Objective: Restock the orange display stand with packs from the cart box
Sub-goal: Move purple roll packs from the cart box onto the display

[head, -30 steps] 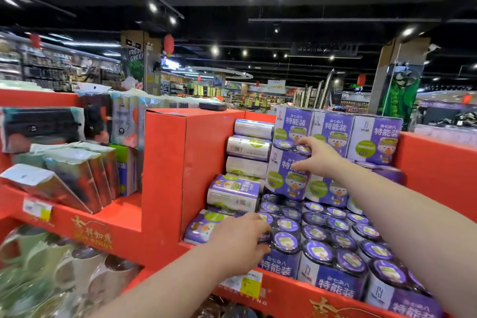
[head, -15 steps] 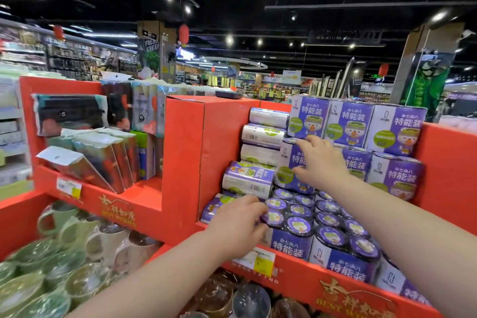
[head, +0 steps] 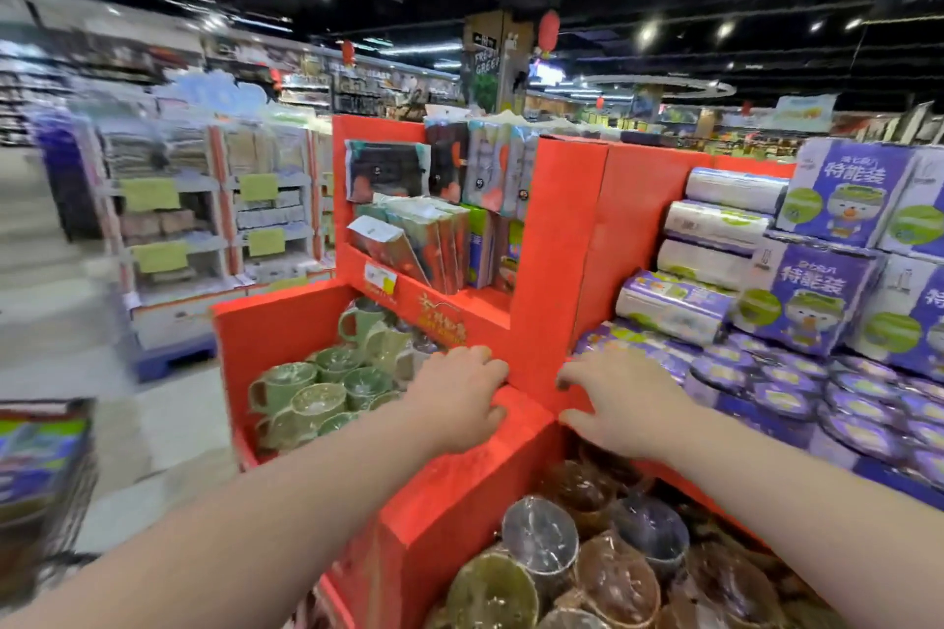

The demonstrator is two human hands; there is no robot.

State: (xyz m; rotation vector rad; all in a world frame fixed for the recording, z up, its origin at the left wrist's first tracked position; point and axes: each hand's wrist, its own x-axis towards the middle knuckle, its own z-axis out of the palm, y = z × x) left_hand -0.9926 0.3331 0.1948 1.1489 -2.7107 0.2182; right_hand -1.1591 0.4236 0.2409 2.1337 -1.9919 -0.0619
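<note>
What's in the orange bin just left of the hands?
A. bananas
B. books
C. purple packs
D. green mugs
D: green mugs fill the part of the stand left of the left hand; the purple packs are over on the right.

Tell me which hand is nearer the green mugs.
Left. The left hand is just right of the green mugs; the right hand lies farther right, beside the purple packs.
</note>
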